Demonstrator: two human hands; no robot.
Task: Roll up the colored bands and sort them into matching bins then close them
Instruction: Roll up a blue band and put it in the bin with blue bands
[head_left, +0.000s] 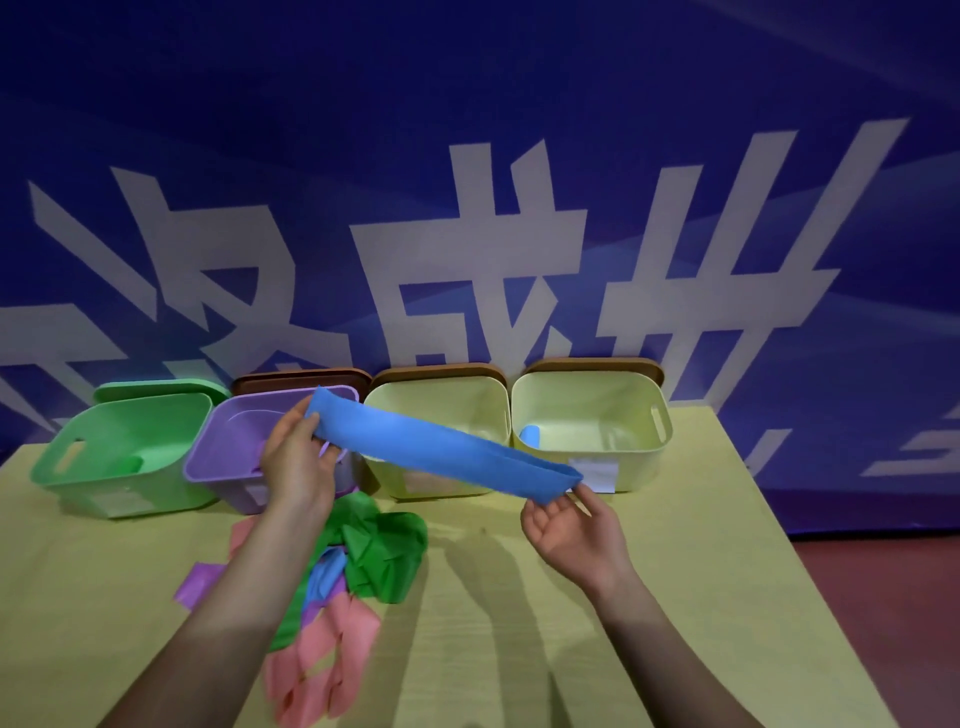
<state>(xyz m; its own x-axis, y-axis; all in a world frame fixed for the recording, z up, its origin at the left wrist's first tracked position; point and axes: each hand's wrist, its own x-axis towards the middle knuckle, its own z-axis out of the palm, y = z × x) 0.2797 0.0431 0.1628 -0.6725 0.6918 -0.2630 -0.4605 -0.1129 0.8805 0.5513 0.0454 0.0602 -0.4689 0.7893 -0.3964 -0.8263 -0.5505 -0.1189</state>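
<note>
A long blue band (441, 447) is stretched in the air between my hands, above the table and in front of the bins. My left hand (298, 457) grips its upper left end, over the purple bin (228, 457). My right hand (571, 530), palm up, pinches its lower right end. A heap of loose bands lies on the table under my left arm: green (384, 556), blue (324, 571), pink (327, 670) and purple (195, 584). The green bin (67, 462) holds a green roll. A blue roll (530, 435) lies in the right pale yellow bin (644, 441).
Four open bins stand in a row at the table's far edge; the third is a pale yellow bin (498, 410). Lids lean behind them: a green lid (156, 389) and brown lids (301, 378). A blue banner wall rises behind. The table's right edge drops to a red floor (883, 597).
</note>
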